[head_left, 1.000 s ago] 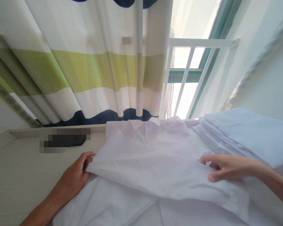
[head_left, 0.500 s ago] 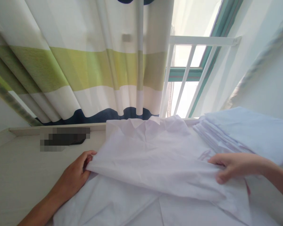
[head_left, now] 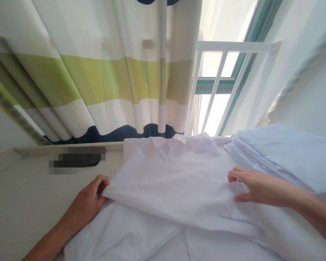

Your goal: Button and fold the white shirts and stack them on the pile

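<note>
A white collared garment (head_left: 163, 181), likely a shirt, lies spread out, its collar towards the far edge and its upper layer folded across the lower one. My left hand (head_left: 91, 197) is closed on the left edge of that fold, pinching the cloth between thumb and fingers. Over the right side of the shirt is my right hand (head_left: 256, 186), thumb and bent fingers apart, holding nothing; whether its fingertips touch the cloth is hard to tell. Just beyond it, a stack of folded white clothes (head_left: 285, 156) rests at the right.
Pale wooden boards (head_left: 29, 203) with a low rim make up the surface. A dark, blurred-out object (head_left: 77, 159) lies at the far left. Striped curtains (head_left: 111, 79) hang behind the rim, and white railings (head_left: 214, 90) stand before a window.
My right hand has moved slightly left and away from me, and its fingers have come off the cloth's right side. My left hand keeps its hold on the edge.
</note>
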`<action>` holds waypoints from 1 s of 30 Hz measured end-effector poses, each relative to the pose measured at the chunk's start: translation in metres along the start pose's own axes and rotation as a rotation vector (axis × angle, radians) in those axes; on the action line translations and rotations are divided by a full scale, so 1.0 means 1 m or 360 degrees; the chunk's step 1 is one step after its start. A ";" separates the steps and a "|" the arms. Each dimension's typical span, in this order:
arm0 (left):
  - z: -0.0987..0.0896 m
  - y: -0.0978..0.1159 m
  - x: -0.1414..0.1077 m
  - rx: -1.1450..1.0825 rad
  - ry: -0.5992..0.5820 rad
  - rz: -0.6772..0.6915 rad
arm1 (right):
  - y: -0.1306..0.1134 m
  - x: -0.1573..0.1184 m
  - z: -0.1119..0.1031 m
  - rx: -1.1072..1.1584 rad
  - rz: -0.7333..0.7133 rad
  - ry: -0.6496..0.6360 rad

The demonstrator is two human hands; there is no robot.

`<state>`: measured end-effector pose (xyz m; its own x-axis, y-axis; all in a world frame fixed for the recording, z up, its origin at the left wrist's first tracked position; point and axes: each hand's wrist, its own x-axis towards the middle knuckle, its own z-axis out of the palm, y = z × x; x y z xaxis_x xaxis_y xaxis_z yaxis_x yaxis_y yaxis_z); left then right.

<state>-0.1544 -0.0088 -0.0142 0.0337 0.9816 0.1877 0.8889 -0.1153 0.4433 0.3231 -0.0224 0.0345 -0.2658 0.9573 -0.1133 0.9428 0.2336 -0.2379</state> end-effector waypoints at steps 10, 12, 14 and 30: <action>-0.002 0.001 -0.001 0.0021 -0.0054 0.0037 | -0.072 -0.022 0.078 -0.0090 -0.0569 0.0132; -0.002 0.002 -0.002 0.0045 -0.0045 0.0039 | -0.071 -0.024 0.079 -0.0071 -0.0546 0.0033; -0.002 0.004 -0.004 0.0101 -0.0037 -0.0015 | -0.073 -0.022 0.070 -0.0041 -0.0505 -0.0058; -0.007 0.007 -0.013 0.0193 0.0032 -0.0044 | -0.229 0.185 0.021 0.0294 -0.0542 0.0425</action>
<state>-0.1512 -0.0239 -0.0077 0.0005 0.9808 0.1949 0.9383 -0.0679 0.3392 0.0540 0.0978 0.0473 -0.4700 0.8473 0.2474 0.7527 0.5311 -0.3890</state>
